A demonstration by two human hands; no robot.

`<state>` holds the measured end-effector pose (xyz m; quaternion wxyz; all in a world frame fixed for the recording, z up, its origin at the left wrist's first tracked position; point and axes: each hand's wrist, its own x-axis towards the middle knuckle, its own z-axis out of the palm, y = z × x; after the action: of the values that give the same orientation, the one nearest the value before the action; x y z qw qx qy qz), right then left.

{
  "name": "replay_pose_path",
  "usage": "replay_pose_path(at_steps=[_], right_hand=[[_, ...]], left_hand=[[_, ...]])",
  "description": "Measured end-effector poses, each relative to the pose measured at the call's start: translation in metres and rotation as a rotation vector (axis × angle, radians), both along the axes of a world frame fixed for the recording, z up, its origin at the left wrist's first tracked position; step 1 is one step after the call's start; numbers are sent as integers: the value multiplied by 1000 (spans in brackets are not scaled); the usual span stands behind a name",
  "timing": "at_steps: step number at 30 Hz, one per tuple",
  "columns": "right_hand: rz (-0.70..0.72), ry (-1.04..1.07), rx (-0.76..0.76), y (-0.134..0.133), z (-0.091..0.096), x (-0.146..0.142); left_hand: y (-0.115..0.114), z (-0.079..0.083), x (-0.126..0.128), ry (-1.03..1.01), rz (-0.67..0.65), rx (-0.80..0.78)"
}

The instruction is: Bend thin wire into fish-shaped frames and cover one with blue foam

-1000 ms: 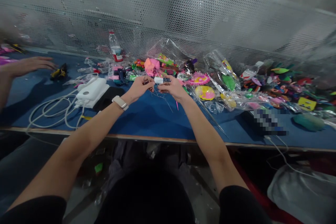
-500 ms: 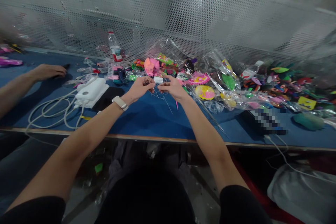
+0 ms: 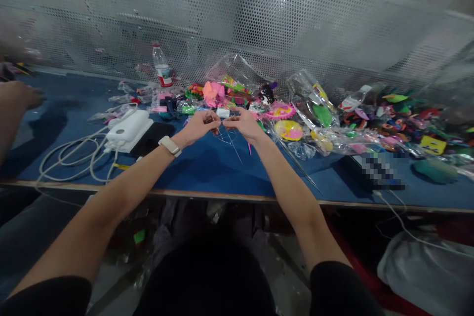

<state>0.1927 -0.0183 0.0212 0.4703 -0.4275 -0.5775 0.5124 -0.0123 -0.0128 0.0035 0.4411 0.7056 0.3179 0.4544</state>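
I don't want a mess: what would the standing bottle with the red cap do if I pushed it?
The bottle would probably tip, being tall and narrow. On its side it might roll, since it looks round. Its clear body looks like plastic, so it may squash.

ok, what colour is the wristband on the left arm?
The wristband is off-white, leaning beige; shown in the head view.

the wire piece (image 3: 231, 142) dips slightly lower; a co-worker's hand (image 3: 20, 95) has moved left.
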Motion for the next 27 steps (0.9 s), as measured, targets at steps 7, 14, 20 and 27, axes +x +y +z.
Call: replay_pose_path(at_steps=[7, 14, 20, 27], right_hand=[[11, -15, 31, -3, 3, 0], [32, 38, -30, -1, 0, -2], [-6, 63, 13, 0, -2, -4], [34, 24, -55, -1, 1, -1]], left_hand=[[0, 0, 2, -42, 16, 13], [0, 0, 3, -69, 24, 17], [0, -3, 2, -19, -39, -11], [4, -3, 3, -88, 3, -23]])
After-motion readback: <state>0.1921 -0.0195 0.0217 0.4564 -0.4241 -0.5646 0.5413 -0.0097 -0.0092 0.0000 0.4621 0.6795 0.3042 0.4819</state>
